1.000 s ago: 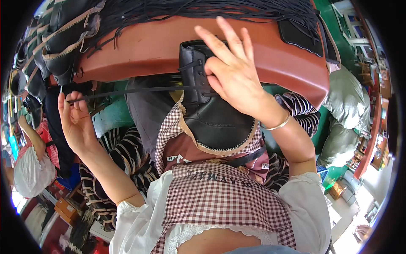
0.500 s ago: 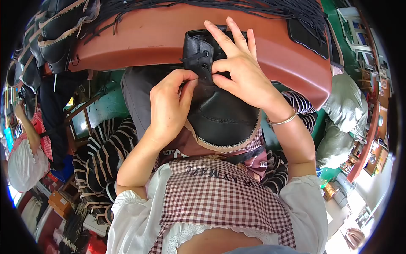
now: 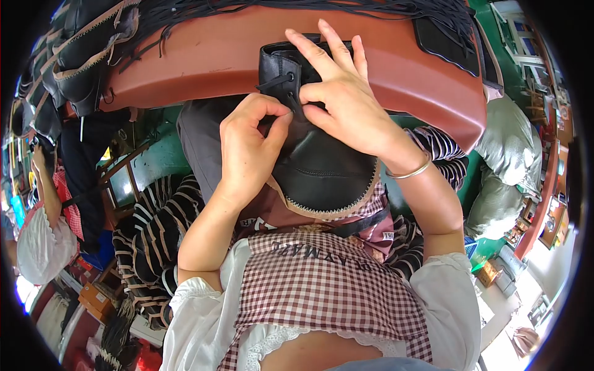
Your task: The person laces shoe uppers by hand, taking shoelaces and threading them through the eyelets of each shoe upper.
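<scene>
A black leather shoe upper (image 3: pixel 328 177) with a pale zigzag-stitched edge spans from my lap to the front edge of the brown padded surface. My right hand (image 3: pixel 343 102) pinches the eyelet flap between thumb and forefinger, its other fingers spread over the upper's opening. At the lower eyelets, my left hand (image 3: pixel 250 145) has thumb and forefinger pressed together; the lace tip between them is mostly hidden. A black lace (image 3: pixel 276 82) passes through the top eyelet, its short end sticking out to the left.
Many black laces (image 3: pixel 247 7) lie along the back of the brown padded surface (image 3: pixel 192 59). Black uppers (image 3: pixel 83 74) are stacked at the left. Striped bundles (image 3: pixel 151 241) flank my lap. A co-worker's arm and white sleeve (image 3: pixel 46 238) show at far left. Grey-green sacks (image 3: pixel 504 148) stand right.
My left hand, earlier far out to the left pulling a lace taut, has come in to the lower eyelets. The right hand keeps its grip, and the upper has shifted slightly.
</scene>
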Motion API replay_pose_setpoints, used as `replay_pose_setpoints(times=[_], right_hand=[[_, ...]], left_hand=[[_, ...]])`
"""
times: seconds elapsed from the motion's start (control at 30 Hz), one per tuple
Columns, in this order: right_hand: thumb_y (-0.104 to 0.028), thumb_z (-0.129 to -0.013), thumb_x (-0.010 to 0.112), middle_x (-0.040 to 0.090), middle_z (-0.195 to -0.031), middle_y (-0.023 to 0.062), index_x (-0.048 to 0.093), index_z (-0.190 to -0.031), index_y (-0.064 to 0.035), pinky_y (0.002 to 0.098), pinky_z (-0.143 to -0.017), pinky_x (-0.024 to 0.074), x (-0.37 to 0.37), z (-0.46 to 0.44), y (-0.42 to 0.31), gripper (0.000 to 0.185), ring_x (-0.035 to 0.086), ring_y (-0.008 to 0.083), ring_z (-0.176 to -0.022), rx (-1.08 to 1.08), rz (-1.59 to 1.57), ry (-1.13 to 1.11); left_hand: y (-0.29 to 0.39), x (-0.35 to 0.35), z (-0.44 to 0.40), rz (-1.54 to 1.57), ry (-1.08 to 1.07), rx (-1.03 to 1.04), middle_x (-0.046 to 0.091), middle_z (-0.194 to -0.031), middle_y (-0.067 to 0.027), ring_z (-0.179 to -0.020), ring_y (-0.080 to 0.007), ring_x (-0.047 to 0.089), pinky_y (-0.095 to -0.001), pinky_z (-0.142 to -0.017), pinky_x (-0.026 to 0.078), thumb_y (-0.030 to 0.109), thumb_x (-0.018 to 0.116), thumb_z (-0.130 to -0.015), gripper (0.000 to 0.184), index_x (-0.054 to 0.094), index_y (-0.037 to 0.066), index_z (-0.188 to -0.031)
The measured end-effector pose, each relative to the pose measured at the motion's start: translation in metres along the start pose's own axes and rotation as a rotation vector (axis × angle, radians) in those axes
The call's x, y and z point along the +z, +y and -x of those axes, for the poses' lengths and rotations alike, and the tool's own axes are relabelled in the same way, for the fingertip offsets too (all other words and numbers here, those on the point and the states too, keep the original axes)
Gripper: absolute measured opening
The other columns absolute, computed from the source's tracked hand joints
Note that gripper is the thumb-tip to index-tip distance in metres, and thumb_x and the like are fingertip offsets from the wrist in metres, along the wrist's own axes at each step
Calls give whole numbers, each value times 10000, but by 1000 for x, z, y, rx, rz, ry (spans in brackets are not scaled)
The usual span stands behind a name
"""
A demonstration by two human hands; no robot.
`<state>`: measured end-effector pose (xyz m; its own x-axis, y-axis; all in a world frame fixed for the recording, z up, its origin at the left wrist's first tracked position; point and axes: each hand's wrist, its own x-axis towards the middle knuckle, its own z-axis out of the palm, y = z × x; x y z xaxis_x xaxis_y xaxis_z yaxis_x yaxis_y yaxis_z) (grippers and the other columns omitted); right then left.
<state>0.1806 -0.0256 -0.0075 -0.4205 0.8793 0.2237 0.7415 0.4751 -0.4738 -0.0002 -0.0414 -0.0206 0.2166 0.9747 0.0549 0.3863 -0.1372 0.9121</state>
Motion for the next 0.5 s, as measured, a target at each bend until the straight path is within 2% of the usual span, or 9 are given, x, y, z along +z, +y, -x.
replay_pose_setpoints(times=[0.1, 0.13, 0.2, 0.23, 0.27, 0.3, 0.33, 0.37, 0.5], right_hand=[[-104, -702, 696, 383, -1468, 102, 650, -675, -81, 662, -1097, 69, -5, 4, -1, 58, 195, 419, -1401, 1, 2, 61], [-95, -695, 691, 441, -1418, 84, 644, -701, -80, 596, -1111, 158, -16, 8, 2, 49, 263, 405, -1364, 3, 30, 130], [-74, -718, 671, 468, -1392, 97, 639, -739, -70, 470, -1047, 351, -46, 20, 17, 38, 421, 326, -1273, 45, -262, 143], [-40, -743, 640, 517, -1339, 135, 626, -754, -41, 327, -928, 452, -68, 26, 19, 18, 536, 239, -1152, 177, -761, 74], [-65, -784, 602, 549, -1277, 208, 629, -816, -4, 271, -813, 482, -90, 32, 24, 74, 583, 172, -1020, 160, -977, 124], [-95, -806, 557, 559, -1241, 261, 607, -954, 30, 272, -767, 481, -117, 50, 35, 200, 582, 182, -905, 269, -1241, 169], [-89, -807, 514, 568, -1175, 270, 530, -1067, 66, 270, -706, 458, -139, 61, 34, 304, 535, 174, -783, 194, -1095, 423], [-69, -806, 477, 577, -1077, 238, 483, -1078, 81, 306, -741, 466, -178, 93, 55, 311, 530, 203, -773, 133, -1380, 449], [-30, -877, 464, 686, -967, 196, 596, -893, 83, 361, -888, 565, -278, 112, 88, 173, 671, 266, -949, -176, -1363, 802]], left_hand=[[1, -1, -4, 9, -40, 6, 600, -844, -82, -737, -189, 599, -281, -669, 480, -29, 676, -759, 119, 620, 5, -858], [-1, -1, -5, -18, -32, 42, 592, -859, -80, -762, -195, 596, -290, -689, 481, -26, 691, -744, 156, 617, 8, -877], [-4, -1, -4, -40, -27, 70, 585, -874, -77, -788, -202, 592, -299, -709, 481, -24, 706, -729, 194, 613, 11, -896], [-4, -3, -4, -34, -48, 67, 582, -900, -76, -809, -206, 586, -302, -725, 479, -25, 720, -715, 228, 608, 13, -910], [-5, -4, -5, -30, -69, 65, 579, -926, -75, -830, -209, 579, -305, -740, 477, -27, 733, -701, 261, 604, 16, -924], [-5, -5, -5, -28, -70, 64, 579, -926, -75, -830, -209, 579, -305, -740, 477, -27, 733, -701, 261, 604, 16, -924], [-5, -7, -5, -34, -77, 74, 577, -932, -73, -829, -211, 575, -303, -740, 475, -28, 739, -695, 268, 602, 17, -921], [-5, -7, -5, -41, -83, 85, 574, -938, -72, -829, -214, 570, -301, -740, 473, -30, 745, -690, 275, 600, 18, -919], [-10, -6, -4, -20, -43, 91, 570, -927, -71, -823, -211, 563, -297, -745, 468, -29, 754, -684, 282, 596, 21, -912]])
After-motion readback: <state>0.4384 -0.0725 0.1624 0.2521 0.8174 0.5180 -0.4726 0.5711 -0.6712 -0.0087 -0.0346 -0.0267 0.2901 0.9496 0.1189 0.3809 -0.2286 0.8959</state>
